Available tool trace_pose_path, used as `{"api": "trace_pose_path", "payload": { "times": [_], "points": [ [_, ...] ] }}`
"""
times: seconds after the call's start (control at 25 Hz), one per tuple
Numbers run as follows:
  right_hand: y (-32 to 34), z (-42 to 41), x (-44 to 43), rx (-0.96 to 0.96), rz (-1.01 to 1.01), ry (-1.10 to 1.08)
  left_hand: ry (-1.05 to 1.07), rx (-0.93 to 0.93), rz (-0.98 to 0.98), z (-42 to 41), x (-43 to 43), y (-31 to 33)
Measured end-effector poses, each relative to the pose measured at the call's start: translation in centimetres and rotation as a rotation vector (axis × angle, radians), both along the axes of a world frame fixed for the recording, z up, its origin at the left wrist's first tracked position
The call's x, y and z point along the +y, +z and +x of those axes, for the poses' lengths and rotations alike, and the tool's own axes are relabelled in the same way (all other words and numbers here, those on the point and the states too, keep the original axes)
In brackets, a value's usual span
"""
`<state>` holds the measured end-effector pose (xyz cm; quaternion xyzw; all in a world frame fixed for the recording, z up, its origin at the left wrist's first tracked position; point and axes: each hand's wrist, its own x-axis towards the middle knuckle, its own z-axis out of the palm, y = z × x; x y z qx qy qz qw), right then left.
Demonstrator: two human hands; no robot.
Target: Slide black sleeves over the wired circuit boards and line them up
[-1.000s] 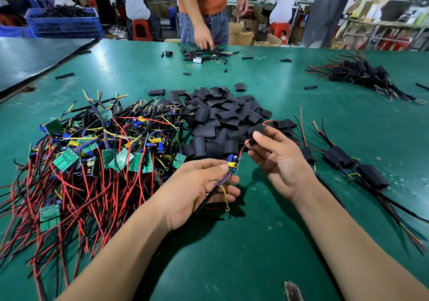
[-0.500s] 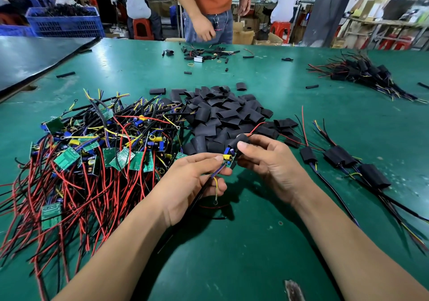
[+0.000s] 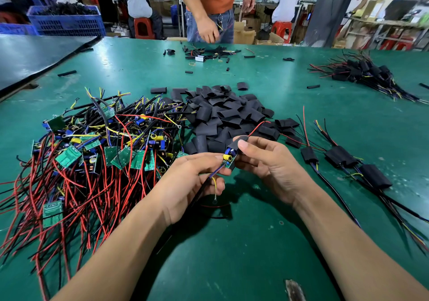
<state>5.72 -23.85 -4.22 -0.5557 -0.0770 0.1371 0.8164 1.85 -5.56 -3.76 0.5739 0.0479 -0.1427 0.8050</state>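
Left hand (image 3: 190,184) pinches the small green circuit board (image 3: 229,164) by its wire end, above the green table (image 3: 255,242). The right hand (image 3: 267,168) has its fingers clamped on the flat black sleeve (image 3: 239,141), which is only just started over the board. I'd squeeze the sleeve round, then wiggle it past the yellow part (image 3: 225,157).

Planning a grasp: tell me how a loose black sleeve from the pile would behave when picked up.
Probably light and floppy: the pile of sleeves lies flattened and creased. Being flat, unlikely to roll. Matte surface suggests a fair grip.
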Motion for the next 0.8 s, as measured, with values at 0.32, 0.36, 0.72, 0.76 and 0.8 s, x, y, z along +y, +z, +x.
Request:
{"api": "trace_pose_path", "payload": {
  "times": [0.32, 0.36, 0.72, 0.76, 0.8],
  "points": [
    [-0.22, 0.14, -0.23, 0.005, -0.017, 0.039, 0.056, 0.022, -0.02, 0.14, -0.11, -0.14],
    [-0.25, 0.14, -0.23, 0.003, -0.02, 0.039, 0.06, 0.022, -0.022, 0.15, -0.12, -0.13],
    [-0.59, 0.02, 0.01, -0.04, -0.131, 0.058, 0.065, -0.017, -0.041, 0.0, -0.29, -0.16],
    [-0.63, 0.05, 0.03, -0.05, -0.157, 0.064, 0.066, -0.017, -0.031, -0.01, -0.37, -0.21],
    [-0.66, 0.03, 0.08, -0.06, -0.182, 0.069, 0.07, -0.018, -0.021, -0.01, -0.42, -0.27]
  ]
}}
